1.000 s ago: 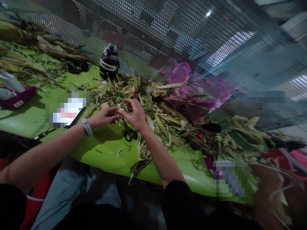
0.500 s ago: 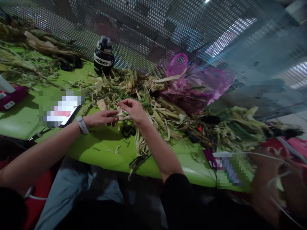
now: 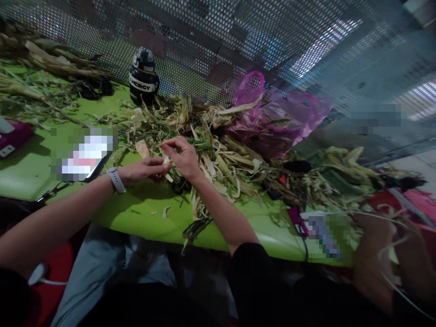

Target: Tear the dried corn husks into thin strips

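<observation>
My left hand and my right hand meet over the near edge of a heap of dried plant strips. Between their fingertips is a small pale strip of husk, which both pinch. The fingers of both hands are closed on it. Beneath my hands lies a pair of dark-handled scissors, partly hidden. Behind them spreads the heap of dry husks with green stalks mixed in. A broad pale husk piece rests just beyond my left hand.
A phone lies on the green table at left. Behind stand a black bottle and a pink plastic bag, before a perforated metal panel. At right, another person's hands hold a white cord.
My hands have drawn closer together, and the pale strip between them shows less of its length. The other person's hands have shifted slightly.
</observation>
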